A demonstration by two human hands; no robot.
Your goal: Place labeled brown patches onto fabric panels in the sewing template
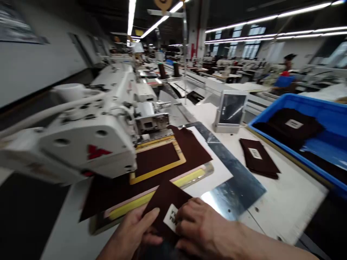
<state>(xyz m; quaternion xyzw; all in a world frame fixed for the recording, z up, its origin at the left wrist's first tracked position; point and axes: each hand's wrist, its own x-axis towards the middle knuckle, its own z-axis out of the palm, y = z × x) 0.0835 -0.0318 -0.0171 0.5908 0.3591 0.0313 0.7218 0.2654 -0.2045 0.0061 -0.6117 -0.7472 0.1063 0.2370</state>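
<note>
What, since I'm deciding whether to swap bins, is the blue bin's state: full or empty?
Partly filled: dark cloth pieces, one with a white label, lie in the blue bin, with bare blue showing beside them.

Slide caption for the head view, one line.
Left hand and right hand hold a labelled brown fabric piece before a white sewing machine, blue bin at right.

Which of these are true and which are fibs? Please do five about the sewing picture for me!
1. The left hand holds a brown cloth piece. True.
2. The right hand covers part of a white label. True.
3. The frame under the machine is green. False: the frame is yellow.
4. A labelled brown stack lies outside the blue bin. True.
5. The blue bin is at the picture's left edge. False: the blue bin is at the right.
</note>
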